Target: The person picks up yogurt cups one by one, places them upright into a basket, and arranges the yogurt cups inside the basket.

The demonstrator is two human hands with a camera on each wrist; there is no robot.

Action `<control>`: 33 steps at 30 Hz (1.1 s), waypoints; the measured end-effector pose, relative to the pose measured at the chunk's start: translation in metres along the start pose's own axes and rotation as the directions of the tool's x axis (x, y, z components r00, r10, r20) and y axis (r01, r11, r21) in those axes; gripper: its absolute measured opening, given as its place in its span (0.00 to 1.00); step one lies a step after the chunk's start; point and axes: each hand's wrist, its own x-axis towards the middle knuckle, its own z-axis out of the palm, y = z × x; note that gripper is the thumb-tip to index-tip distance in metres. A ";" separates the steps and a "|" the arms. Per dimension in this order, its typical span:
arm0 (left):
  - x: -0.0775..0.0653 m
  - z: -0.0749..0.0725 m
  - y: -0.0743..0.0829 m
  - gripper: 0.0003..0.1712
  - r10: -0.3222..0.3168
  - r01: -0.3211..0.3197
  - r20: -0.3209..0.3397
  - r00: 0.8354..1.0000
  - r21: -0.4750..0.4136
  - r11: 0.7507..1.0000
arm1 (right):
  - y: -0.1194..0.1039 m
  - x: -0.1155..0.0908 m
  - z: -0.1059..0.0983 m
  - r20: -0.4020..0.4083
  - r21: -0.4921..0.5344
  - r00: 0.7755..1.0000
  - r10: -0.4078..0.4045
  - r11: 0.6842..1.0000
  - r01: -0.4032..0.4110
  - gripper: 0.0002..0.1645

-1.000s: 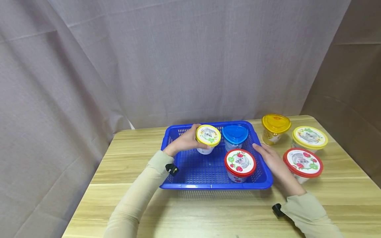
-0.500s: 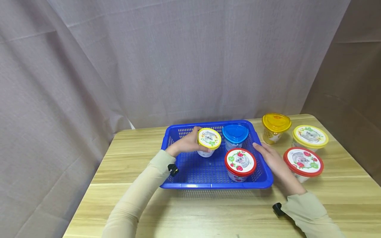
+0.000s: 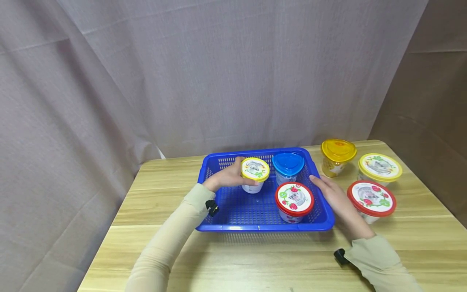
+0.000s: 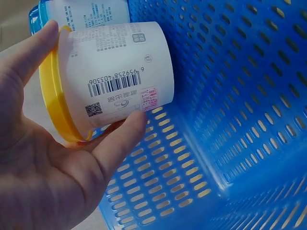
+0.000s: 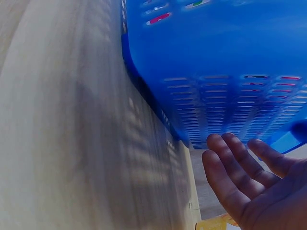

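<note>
My left hand (image 3: 228, 177) holds a small white tub with a yellow lid (image 3: 255, 169) inside the blue basket (image 3: 233, 228), near its back left. Close up in the left wrist view, thumb and fingers lie around the white tub (image 4: 115, 72) by its lid. Whether the tub's base touches the basket floor cannot be made out. My right hand (image 3: 336, 198) is at the basket's right side. In the right wrist view its slightly bent fingers (image 5: 235, 163) touch the perforated outer wall (image 5: 225, 96); its thumb lies by the rim in the head view.
In the basket stand a blue-lidded cup (image 3: 288, 164) at the back right and a red-lidded tub (image 3: 294, 199) at the front right. Right of it on the wooden table (image 3: 262, 263) are a yellow-lidded cup (image 3: 337, 152), a larger yellow-lidded tub (image 3: 380, 167) and a larger red-lidded tub (image 3: 371, 198).
My left hand and the yellow-lidded tub have come down slightly and toward me in the basket, then shifted a touch left. My right hand has stayed at the basket's side.
</note>
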 end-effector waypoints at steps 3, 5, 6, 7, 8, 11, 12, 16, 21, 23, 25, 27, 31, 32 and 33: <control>-0.001 0.000 0.001 0.60 -0.017 0.017 0.010 1.000 0.011 1.000 | 0.001 0.001 0.000 -0.004 0.006 1.000 -0.005 1.000 0.005 0.55; -0.001 0.000 0.002 0.61 -0.023 0.022 0.021 1.000 0.020 1.000 | 0.001 0.001 0.000 -0.007 0.012 1.000 -0.009 1.000 0.009 0.55; -0.001 0.001 0.002 0.62 -0.025 0.025 0.025 0.999 0.024 0.999 | 0.002 0.001 0.000 -0.007 0.019 1.000 -0.009 1.000 0.009 0.55; -0.001 0.001 0.003 0.62 -0.027 0.026 0.027 0.999 0.029 0.999 | 0.002 0.001 0.000 -0.006 0.031 1.000 -0.010 0.999 0.010 0.55; -0.001 0.001 0.004 0.63 -0.028 0.028 0.030 0.999 0.030 0.999 | 0.002 0.002 0.000 -0.004 0.040 1.000 -0.010 0.999 0.010 0.55; 0.000 0.002 0.004 0.63 -0.032 0.031 0.037 0.999 0.032 0.999 | 0.003 0.002 0.000 -0.001 0.042 1.000 -0.011 0.999 0.011 0.54; 0.000 0.002 0.004 0.63 -0.030 0.029 0.039 0.999 0.032 0.999 | 0.003 0.002 0.000 0.000 0.042 1.000 -0.010 0.999 0.010 0.54; 0.002 0.004 0.005 0.62 -0.014 0.012 0.047 0.999 0.034 0.999 | 0.003 0.002 0.000 -0.007 0.019 1.000 -0.014 1.000 0.014 0.54; 0.003 0.006 0.008 0.62 -0.016 0.015 0.055 0.998 0.019 1.000 | 0.001 0.001 0.000 -0.022 -0.004 0.999 -0.027 1.000 0.027 0.55; 0.004 0.007 0.009 0.62 -0.018 0.017 0.058 0.998 0.019 1.000 | 0.000 0.001 0.000 -0.023 -0.012 0.999 -0.031 0.999 0.031 0.55; 0.005 0.008 0.009 0.62 -0.014 0.012 0.064 0.998 0.023 1.000 | 0.001 0.001 0.000 -0.020 -0.016 0.999 -0.029 0.999 0.029 0.55; 0.006 0.008 0.009 0.61 0.000 -0.001 0.071 0.997 0.021 1.000 | 0.001 0.002 -0.001 -0.019 -0.028 1.000 -0.025 0.999 0.024 0.56; 0.008 0.009 0.009 0.62 0.012 -0.014 0.073 0.997 0.021 1.000 | 0.001 0.001 -0.001 -0.016 -0.037 1.000 -0.019 0.999 0.018 0.56; 0.008 0.010 0.009 0.62 0.014 -0.016 0.071 0.997 0.018 1.000 | 0.001 0.001 -0.001 -0.017 -0.033 1.000 -0.018 0.999 0.017 0.56; 0.008 0.010 0.009 0.62 0.014 -0.015 0.070 0.997 0.015 1.000 | 0.001 0.000 -0.001 -0.018 -0.030 1.000 -0.020 0.999 0.019 0.56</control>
